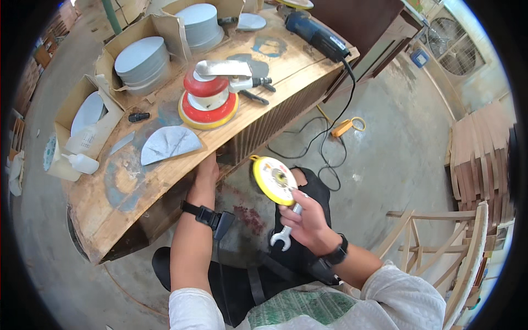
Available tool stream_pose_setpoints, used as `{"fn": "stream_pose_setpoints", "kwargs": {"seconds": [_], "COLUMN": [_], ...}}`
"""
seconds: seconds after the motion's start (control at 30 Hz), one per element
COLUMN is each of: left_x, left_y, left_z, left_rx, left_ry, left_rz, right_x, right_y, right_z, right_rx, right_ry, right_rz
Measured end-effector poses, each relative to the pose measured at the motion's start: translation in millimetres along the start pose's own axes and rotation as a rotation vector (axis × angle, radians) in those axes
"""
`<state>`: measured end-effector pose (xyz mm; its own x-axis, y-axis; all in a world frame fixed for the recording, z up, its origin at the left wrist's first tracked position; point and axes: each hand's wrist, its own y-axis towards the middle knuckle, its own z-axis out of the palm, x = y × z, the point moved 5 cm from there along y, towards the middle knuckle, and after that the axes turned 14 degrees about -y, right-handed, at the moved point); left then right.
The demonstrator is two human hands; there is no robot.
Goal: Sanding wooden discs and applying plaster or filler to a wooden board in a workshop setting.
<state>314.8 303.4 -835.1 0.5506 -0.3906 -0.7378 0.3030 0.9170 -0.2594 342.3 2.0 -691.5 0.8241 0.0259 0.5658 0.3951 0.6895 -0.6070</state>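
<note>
My right hand [309, 219] is closed around a silver open-end wrench [281, 237] and the lower edge of a round sander backing pad [269, 175], white with a yellow rim. Both are held together above my right knee. The pad's hub faces up toward me. My left hand [208, 165] reaches under the front edge of the wooden bench [124, 228]; its fingers are hidden there. On the bench just above that hand lies a folded grey sanding disc [170, 144]. A red and white air sander [209, 96] with a silver lever sits beyond it.
Stacks of grey sanding discs [142, 61] stand in cut cardboard boxes along the bench's far side. A small white bottle [82, 164] lies at its left. A blue power tool [316, 34] trails a black cable [346, 99] to the floor. Wooden frames [467, 258] stand at right.
</note>
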Motion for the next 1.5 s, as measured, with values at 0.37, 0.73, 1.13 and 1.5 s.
{"fn": "stream_pose_setpoints", "kwargs": {"seconds": [0.37, 0.73, 1.13, 1.5], "left_x": [-22, -51, -39, -106], "left_y": [-67, -106, -18, -192], "left_z": [15, -8, 51, 8], "left_rx": [0.376, 0.412, 0.663, 0.381], "left_ry": [0.95, 0.625, 1.014, -0.277], "left_rz": [-0.038, 0.098, 0.786, -0.474], "right_x": [3, -13, 1, 13], "right_y": [-7, -6, -64, -21], "right_z": [5, 12, -43, 43], "right_rx": [0.129, 0.119, 0.008, 0.328], "right_ry": [0.01, -0.159, -0.165, -0.55], "right_rz": [0.021, 0.093, -0.035, -0.276]}}
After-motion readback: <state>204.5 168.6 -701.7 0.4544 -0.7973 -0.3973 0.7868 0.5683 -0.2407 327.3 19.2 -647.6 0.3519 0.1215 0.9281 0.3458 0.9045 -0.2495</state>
